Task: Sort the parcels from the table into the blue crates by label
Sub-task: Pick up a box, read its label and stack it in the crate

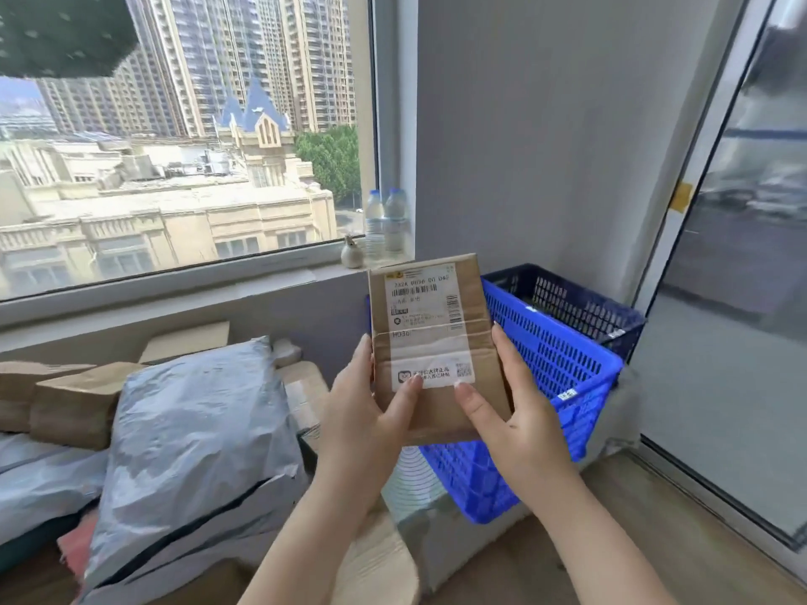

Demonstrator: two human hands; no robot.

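I hold a small brown cardboard parcel (436, 342) upright in front of me, its white shipping label facing the camera. My left hand (371, 408) grips its lower left edge with the thumb on the label. My right hand (515, 412) grips the lower right edge, thumb on the front. Behind the parcel stands a bright blue crate (563, 377), and a darker blue crate (581, 299) sits behind that one against the wall. A large grey plastic mailer bag (196, 430) lies on the heap of parcels at the left.
Brown cardboard boxes (74, 403) and more grey bags are piled at the left below the window. Two water bottles (386, 222) and a small ornament (351, 253) stand on the windowsill. A glass door (733, 255) is at the right, with wooden floor (633, 517) beneath.
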